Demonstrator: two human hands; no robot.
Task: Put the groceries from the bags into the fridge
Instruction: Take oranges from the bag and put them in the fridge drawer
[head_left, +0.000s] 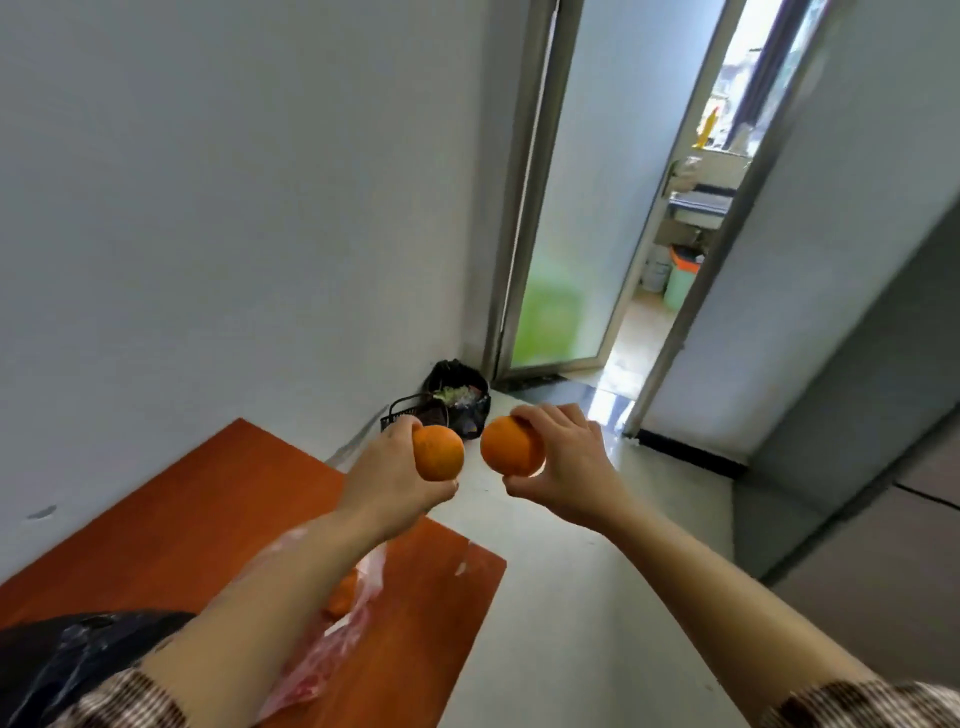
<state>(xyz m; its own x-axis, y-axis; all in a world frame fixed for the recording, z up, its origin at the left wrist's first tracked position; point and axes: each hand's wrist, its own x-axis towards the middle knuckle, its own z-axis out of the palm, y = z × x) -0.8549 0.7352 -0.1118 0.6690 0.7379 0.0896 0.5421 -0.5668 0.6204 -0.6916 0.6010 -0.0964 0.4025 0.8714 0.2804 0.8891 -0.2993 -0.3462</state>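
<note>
Two oranges are up in the air in front of the person, one in each hand, side by side with a small gap between them. The left orange (439, 452) sits in the left hand (392, 475), whose grip is clenched around it from the left, thumb underneath and fingertips over the top. The right orange (511, 447) is grasped the same way by the right hand (566, 467), fingers curled over its top and thumb tucked below. Both forearms are bare, stretched forward, with checked sleeves pushed up near the elbows.

Below the left arm lies a reddish-brown wooden tabletop (182, 519). On it is a thin clear and pink plastic bag (332, 644), crumpled, with at least one more orange fruit (344, 597) showing inside, partly hidden by the arm. At the near left edge sits a black plastic bag (67, 654); I cannot tell what is in it.

Beyond the hands, in the corner where the white wall meets the floor, stands a black mesh basket (410, 410) just beside a black bag of rubbish (460, 397), open at the top. The floor (571, 597) is pale and glossy. Behind that corner a frosted glass door (576, 208) in a metal frame stands ajar, with a bright, blurred room visible through the gap. On the far right a grey fridge (857, 493) rises, its doors shut.
</note>
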